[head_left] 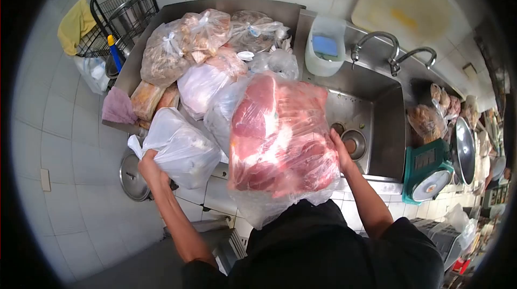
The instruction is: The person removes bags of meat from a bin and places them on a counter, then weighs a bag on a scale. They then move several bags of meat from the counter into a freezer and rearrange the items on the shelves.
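A large clear plastic bag of red raw meat [283, 133] is in front of my body, at the counter's front edge. My right hand [339, 148] is against its right side, with the fingers partly hidden behind the bag. My left hand [151, 165] is closed on the gathered end of a white plastic bag [180, 146], whose contents do not show clearly. This white bag hangs left of the meat bag. Behind both, a pale, filled bag [202, 88] and bags of meat pieces [167, 52] are heaped in the steel basin.
Right of the meat bag is a steel sink [385, 122] with two taps [396, 65] and a clear bin [325, 46]. A green scale [431, 173] stands at the right. A wire rack [126, 14] and round metal lid [133, 177] are at the left.
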{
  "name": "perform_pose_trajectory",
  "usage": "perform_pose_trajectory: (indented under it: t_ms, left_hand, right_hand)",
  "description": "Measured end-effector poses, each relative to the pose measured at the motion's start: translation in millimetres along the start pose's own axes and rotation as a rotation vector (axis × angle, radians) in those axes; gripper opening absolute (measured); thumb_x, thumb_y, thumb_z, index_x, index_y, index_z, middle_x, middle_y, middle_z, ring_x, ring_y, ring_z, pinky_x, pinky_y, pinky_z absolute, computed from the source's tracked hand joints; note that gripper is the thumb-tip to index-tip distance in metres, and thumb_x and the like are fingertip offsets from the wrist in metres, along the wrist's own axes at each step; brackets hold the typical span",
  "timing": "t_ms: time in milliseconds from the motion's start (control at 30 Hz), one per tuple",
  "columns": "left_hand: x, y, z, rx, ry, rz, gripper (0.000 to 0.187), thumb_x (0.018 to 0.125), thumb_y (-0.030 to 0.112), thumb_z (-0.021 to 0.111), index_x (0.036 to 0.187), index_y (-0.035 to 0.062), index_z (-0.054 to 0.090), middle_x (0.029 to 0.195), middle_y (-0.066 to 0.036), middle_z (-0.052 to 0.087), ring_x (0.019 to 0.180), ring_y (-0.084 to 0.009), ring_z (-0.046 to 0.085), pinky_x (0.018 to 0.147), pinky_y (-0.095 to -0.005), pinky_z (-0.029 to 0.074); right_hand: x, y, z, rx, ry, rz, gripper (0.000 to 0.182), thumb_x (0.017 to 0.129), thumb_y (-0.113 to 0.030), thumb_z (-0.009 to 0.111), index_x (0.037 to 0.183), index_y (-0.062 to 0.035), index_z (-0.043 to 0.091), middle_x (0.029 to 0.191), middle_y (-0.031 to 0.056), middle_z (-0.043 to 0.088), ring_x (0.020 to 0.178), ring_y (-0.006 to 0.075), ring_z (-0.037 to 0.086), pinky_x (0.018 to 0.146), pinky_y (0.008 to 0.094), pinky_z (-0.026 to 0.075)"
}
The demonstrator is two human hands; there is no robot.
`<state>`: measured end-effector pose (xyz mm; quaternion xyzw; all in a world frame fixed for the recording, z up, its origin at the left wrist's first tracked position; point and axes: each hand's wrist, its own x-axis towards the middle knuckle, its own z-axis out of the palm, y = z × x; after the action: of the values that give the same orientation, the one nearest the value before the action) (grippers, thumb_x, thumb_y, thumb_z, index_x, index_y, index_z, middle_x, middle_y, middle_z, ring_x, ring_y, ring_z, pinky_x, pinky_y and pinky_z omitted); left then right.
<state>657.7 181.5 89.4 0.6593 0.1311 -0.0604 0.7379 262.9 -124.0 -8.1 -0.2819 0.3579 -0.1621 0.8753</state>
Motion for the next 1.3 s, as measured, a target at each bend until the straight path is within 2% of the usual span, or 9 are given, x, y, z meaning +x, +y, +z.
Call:
perform_pose_trajectory:
  t_ms: [33, 167, 300, 433, 567, 733, 867, 1067, 1300]
  left_hand:
    - [-3, 1, 1, 0.001, -0.006, 0.002, 0.026, 0.063, 0.001, 0.057, 0.084, -0.0133, 0.061, 0.084, -0.015, 0.061, 0.071, -0.0266, 0.06, 0.068, -0.0381, 0.049]
    - [-2, 4, -11, 0.023, -0.044, 0.023, 0.024, 0.062, 0.001, 0.057, 0.081, -0.0125, 0.06, 0.083, -0.015, 0.06, 0.071, -0.0266, 0.06, 0.068, -0.038, 0.049]
    - [-19, 13, -30, 0.099, 0.006, 0.029, 0.018, 0.062, 0.001, 0.057, 0.076, -0.0103, 0.058, 0.081, -0.014, 0.059, 0.072, -0.0265, 0.059, 0.069, -0.0378, 0.049]
    - [-41, 21, -65, 0.079, 0.003, 0.01, 0.015, 0.062, 0.0, 0.056, 0.075, -0.0082, 0.057, 0.08, -0.013, 0.059, 0.073, -0.026, 0.059, 0.071, -0.0374, 0.049]
    - [-92, 39, -87, 0.013, 0.053, 0.026, 0.017, 0.062, -0.001, 0.054, 0.077, -0.0081, 0.057, 0.079, -0.012, 0.058, 0.072, -0.0261, 0.059, 0.07, -0.0364, 0.049]
    - [-121, 46, -144, 0.019, 0.119, 0.058, 0.022, 0.064, 0.002, 0.054, 0.085, -0.0034, 0.059, 0.083, -0.012, 0.061, 0.077, -0.0278, 0.063, 0.073, -0.039, 0.054]
    - [-179, 72, -133, -0.067, 0.155, 0.065, 0.02, 0.063, -0.003, 0.054, 0.082, -0.0077, 0.057, 0.08, -0.013, 0.059, 0.072, -0.0262, 0.06, 0.07, -0.0373, 0.051]
    - [-244, 109, -122, -0.177, 0.113, 0.144, 0.024, 0.064, -0.002, 0.052, 0.087, -0.0084, 0.057, 0.085, -0.016, 0.061, 0.078, -0.03, 0.063, 0.073, -0.0405, 0.055]
    - [-289, 139, -117, -0.183, -0.008, 0.166, 0.027, 0.067, -0.001, 0.053, 0.092, -0.0079, 0.057, 0.088, -0.018, 0.062, 0.08, -0.0317, 0.064, 0.075, -0.0416, 0.056]
  right_hand:
    - [2, -2, 2, 0.094, 0.003, 0.021, 0.063, 0.096, -0.053, 0.045, 0.132, -0.0012, 0.047, 0.128, 0.014, 0.057, 0.111, 0.0239, 0.058, 0.099, 0.0393, 0.046]
    - [10, 1, -2, -0.034, 0.014, -0.069, 0.067, 0.096, -0.057, 0.041, 0.132, -0.0005, 0.047, 0.127, 0.0156, 0.058, 0.113, 0.026, 0.058, 0.101, 0.0397, 0.045]
    - [19, 2, -21, 0.086, -0.059, 0.015, 0.072, 0.095, -0.057, 0.042, 0.139, -0.0008, 0.038, 0.135, 0.0151, 0.051, 0.121, 0.0268, 0.052, 0.105, 0.0407, 0.041]
    - [32, 8, -54, 0.049, 0.07, 0.013, 0.089, 0.089, -0.064, 0.047, 0.146, 0.0002, 0.025, 0.139, 0.0196, 0.046, 0.125, 0.0294, 0.049, 0.106, 0.0425, 0.038]
    - [43, 16, -94, -0.087, 0.075, 0.067, 0.102, 0.083, -0.072, 0.049, 0.149, -0.0004, 0.017, 0.132, 0.023, 0.05, 0.115, 0.0307, 0.055, 0.1, 0.041, 0.041]
    - [37, 4, -92, -0.151, 0.082, 0.082, 0.108, 0.08, -0.075, 0.05, 0.149, -0.0003, 0.016, 0.127, 0.0247, 0.051, 0.101, 0.0271, 0.058, 0.089, 0.0398, 0.046]
    - [26, -8, -88, -0.235, 0.094, 0.085, 0.108, 0.079, -0.075, 0.05, 0.149, -0.0006, 0.017, 0.132, 0.0255, 0.046, 0.1, 0.0259, 0.057, 0.085, 0.0369, 0.046]
    - [19, -15, -104, -0.243, 0.108, 0.044, 0.097, 0.081, -0.071, 0.054, 0.145, -0.0038, 0.026, 0.124, 0.0201, 0.051, 0.094, 0.0238, 0.057, 0.079, 0.0337, 0.046]
    - [-29, -27, -119, -0.388, 0.191, -0.104, 0.066, 0.087, -0.044, 0.063, 0.134, -0.0028, 0.042, 0.111, 0.0106, 0.057, 0.086, 0.0186, 0.058, 0.071, 0.0299, 0.046]
